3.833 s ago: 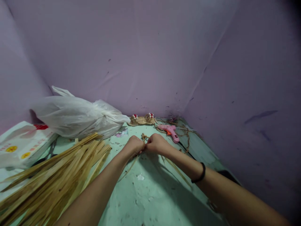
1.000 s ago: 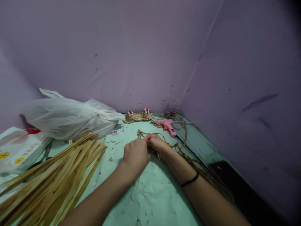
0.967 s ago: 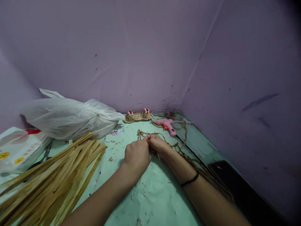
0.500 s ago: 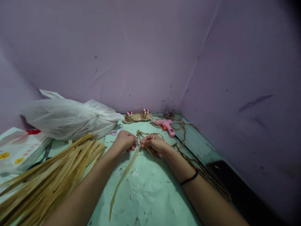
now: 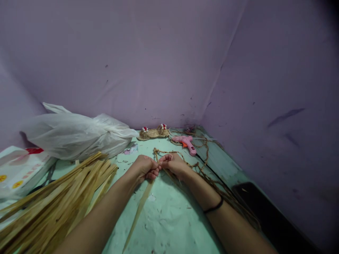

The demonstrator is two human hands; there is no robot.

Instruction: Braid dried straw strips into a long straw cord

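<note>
Tan fibre cord, twisted and knobbly, lay at the middle of the pale green counter, its small bent tip just beyond the hands and one length running off past the right wrist toward the right edge. Thumb and forefinger of the right hand were pinched together on the short end of this cord, the other fingers loosely curled. Fingertips touching that pinch, the left hand was curled nearly closed around a flat pale strip, whose free part trailed out below it toward the near edge; the exact grip inside the fingers could not be made out. A black band circled the right wrist. Along the back edge, against the purple wall, sat a woven straw piece with two red-and-white beaded flowers, and near the back right corner a pink glue gun lay with its black cable leading down the right side to a dark flat object. Toward the left lay a bundle of dry strips, with a knotted white plastic bag behind it and a printed white box beside the bag.
</note>
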